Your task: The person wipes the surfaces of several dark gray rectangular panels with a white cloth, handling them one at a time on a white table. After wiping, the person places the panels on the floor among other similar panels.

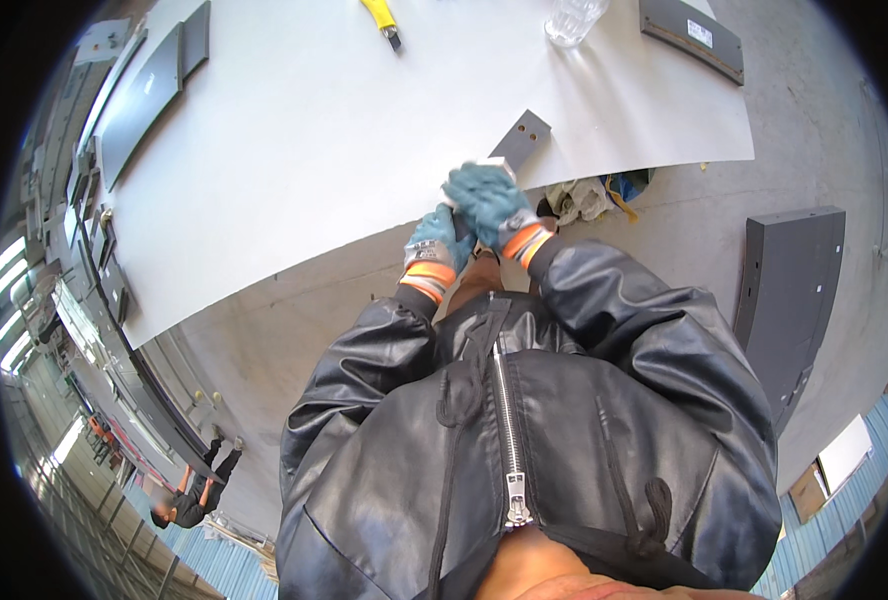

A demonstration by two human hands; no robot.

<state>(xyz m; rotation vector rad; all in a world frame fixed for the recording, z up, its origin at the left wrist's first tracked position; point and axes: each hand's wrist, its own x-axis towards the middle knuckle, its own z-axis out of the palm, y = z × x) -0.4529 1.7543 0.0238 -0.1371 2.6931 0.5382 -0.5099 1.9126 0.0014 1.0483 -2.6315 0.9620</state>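
Observation:
A narrow dark grey board [523, 138] with two round holes near its far end lies across the front edge of the white table. Its near end reaches toward my body. My left hand [438, 240], in a blue-grey work glove with an orange cuff, is closed round that near end. Just to the right and farther forward, my right hand [488, 203], gloved alike, presses down over the board's middle. Under its fingers a small white piece [501, 166] shows only at the edges; its kind cannot be made out.
On the white table [324, 130] lie a yellow-handled cutter [382, 22], a clear plastic cup [574, 20] and a dark panel [692, 38]. Cloths [579, 200] sit below the edge. A large grey panel [792, 290] stands right; another person [199, 490] is far left.

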